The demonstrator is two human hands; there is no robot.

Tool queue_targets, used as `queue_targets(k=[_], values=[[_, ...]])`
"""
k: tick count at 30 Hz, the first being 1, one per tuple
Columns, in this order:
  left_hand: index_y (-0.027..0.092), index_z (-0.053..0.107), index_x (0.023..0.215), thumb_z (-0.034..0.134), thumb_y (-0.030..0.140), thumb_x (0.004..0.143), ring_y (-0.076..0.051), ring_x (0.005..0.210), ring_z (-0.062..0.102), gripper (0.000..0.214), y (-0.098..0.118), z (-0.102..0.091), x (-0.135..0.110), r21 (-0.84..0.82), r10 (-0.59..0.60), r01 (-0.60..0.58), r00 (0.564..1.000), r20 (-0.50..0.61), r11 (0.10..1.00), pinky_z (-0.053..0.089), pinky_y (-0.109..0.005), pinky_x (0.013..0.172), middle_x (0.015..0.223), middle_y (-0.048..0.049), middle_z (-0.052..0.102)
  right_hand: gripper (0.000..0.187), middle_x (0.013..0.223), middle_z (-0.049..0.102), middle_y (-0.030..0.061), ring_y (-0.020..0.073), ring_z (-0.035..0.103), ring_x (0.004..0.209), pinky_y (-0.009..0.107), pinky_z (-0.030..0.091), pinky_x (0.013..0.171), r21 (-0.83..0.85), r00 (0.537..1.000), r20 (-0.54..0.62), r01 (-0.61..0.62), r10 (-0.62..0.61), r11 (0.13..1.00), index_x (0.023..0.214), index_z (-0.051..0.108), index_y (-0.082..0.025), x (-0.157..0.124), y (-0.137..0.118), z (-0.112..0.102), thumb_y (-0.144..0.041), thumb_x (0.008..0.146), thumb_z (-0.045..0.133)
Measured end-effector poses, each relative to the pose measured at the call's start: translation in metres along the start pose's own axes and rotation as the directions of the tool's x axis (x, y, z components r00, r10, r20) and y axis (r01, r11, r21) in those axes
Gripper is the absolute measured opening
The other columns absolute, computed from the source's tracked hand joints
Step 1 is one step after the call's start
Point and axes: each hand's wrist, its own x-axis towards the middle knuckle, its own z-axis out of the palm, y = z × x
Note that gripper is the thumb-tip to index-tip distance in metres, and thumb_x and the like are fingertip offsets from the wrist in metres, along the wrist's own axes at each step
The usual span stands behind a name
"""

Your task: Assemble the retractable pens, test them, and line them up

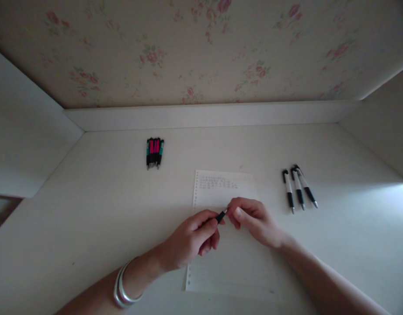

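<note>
1. Far left on the surface [90,210] there's a tight bundle of pink and teal pens [154,153]. It sits back near the wall, well apart from both your hands, with the pens pointing roughly toward you.
2. Your left hand [191,238] is curled shut around the lower part of a black pen [221,215]. Most of the barrel is buried in your fist, so only a short dark stub shows.
3. That black pen is the bit that matters. It's held just above the lined sheet [221,275], right in the gap between your hands. Its long axis runs from lower left, inside your left fist, up and right toward your other hand.
4. Your right hand [254,218] is closed in a narrow pinch, thumb and fingertips meeting at the exposed upper end of the pen. Both hands are on it, left on the body and right on the end. I can't tell which end that is, it's too small.
5. Off to the right, three white and black pens [299,188] lie side by side on the surface, closer to your right hand but not touching it.
</note>
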Motion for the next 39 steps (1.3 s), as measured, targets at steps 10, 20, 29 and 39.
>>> queue_targets(k=[10, 20, 29, 39], values=[[0.015, 0.060, 0.099, 0.049, 0.049, 0.098, -0.009, 0.054, 0.042, 0.036, -0.003, -0.002, -0.001, 0.013, -0.007, 0.007, 1.000, 0.012, 1.000, 0.032, -0.023, 0.050, 0.071, -0.0001, 0.058, 0.031, 0.069, 0.066, 0.0021, 0.0118, 0.054, 0.058, 0.024, 0.046, 0.055, 0.044, 1.000, 0.019, 0.006, -0.007, 0.999, 0.095, 0.072, -0.016, 0.001, -0.002, 0.003, -0.046, 0.092, 0.063], [0.015, 0.059, 0.099, 0.046, 0.052, 0.099, -0.008, 0.053, 0.042, 0.040, -0.004, -0.003, -0.001, 0.055, -0.027, 0.024, 0.998, 0.050, 0.998, 0.032, -0.022, 0.049, 0.069, 0.0015, 0.054, 0.045, 0.057, 0.058, 0.0012, 0.0110, 0.050, 0.054, 0.023, 0.039, 0.050, -0.115, 1.000, 0.028, 0.004, -0.001, 0.993, 0.066, 0.069, -0.014, -0.002, -0.001, 0.002, -0.048, 0.094, 0.059], [0.014, 0.061, 0.100, 0.043, 0.057, 0.098, -0.008, 0.052, 0.042, 0.047, 0.000, -0.002, -0.001, 0.007, -0.006, 0.006, 0.999, 0.040, 1.000, 0.033, -0.022, 0.049, 0.071, 0.0002, 0.056, 0.032, 0.073, 0.071, 0.0063, 0.0127, 0.056, 0.057, 0.025, 0.048, 0.053, 0.060, 0.999, 0.048, 0.018, -0.021, 0.998, 0.089, 0.075, -0.016, 0.002, -0.006, 0.002, -0.045, 0.093, 0.061], [0.013, 0.060, 0.098, 0.058, 0.050, 0.094, -0.010, 0.058, 0.055, 0.037, 0.001, -0.005, -0.001, -0.005, -0.016, 0.016, 0.995, 0.103, 1.000, 0.043, -0.023, 0.056, 0.076, -0.0025, 0.063, 0.034, 0.055, 0.058, -0.0003, 0.0100, 0.044, 0.048, 0.024, 0.034, 0.045, 0.228, 0.978, -0.183, -0.053, 0.096, 0.972, 0.073, 0.074, -0.016, 0.000, 0.004, 0.008, -0.049, 0.082, 0.074]])
